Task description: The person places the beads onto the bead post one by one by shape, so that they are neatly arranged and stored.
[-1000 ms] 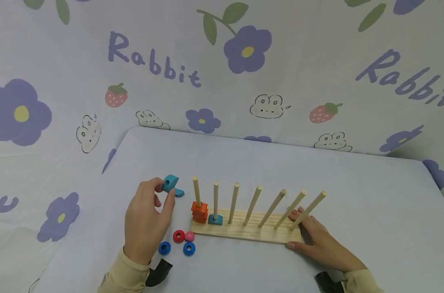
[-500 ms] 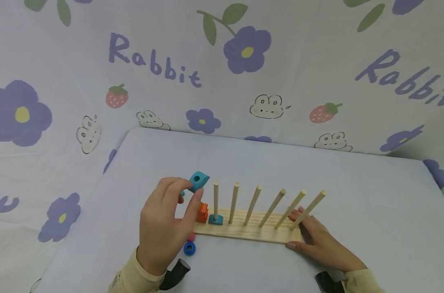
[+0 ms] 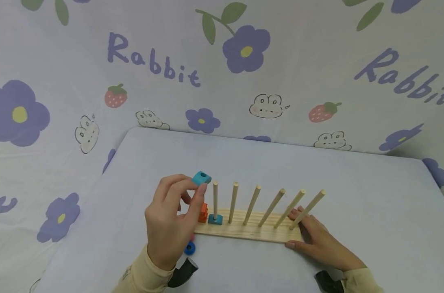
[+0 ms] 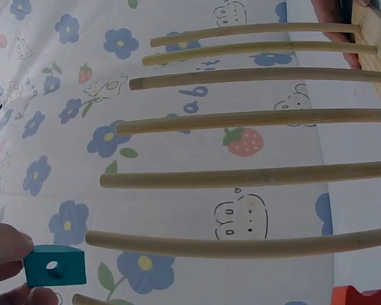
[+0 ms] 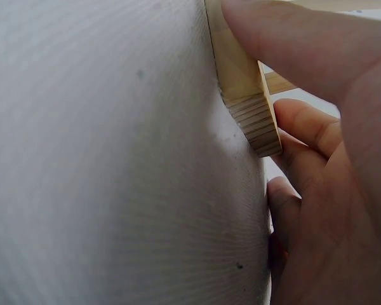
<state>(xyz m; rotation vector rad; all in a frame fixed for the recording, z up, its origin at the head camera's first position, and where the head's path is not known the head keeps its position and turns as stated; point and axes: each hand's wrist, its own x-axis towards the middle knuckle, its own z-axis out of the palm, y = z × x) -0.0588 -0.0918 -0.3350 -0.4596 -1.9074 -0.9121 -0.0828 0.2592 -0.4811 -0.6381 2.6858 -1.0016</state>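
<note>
My left hand (image 3: 168,224) pinches a teal block (image 3: 200,178) with a round hole between thumb and fingers. The block is level with the top of the second peg (image 3: 215,199), just to its left; in the left wrist view the teal block (image 4: 70,267) shows its hole side-on. A matching teal block (image 3: 215,220) sits at the foot of that peg. Orange blocks (image 3: 203,213) are stacked at the left end of the wooden peg board (image 3: 244,235), partly behind my left hand. My right hand (image 3: 321,248) grips the board's right end, thumb in front and fingers behind.
A blue ring (image 3: 190,248) lies on the white table in front of the board's left end. Behind it a bit of a pink bead (image 3: 192,237) shows past my left hand. Several bare pegs (image 3: 252,205) rise from the board toward the right.
My left hand has carried the teal block rightward to the second peg's top and tilted it, its hole turning upward. It now covers the first peg and some loose rings. The right hand stays put.
</note>
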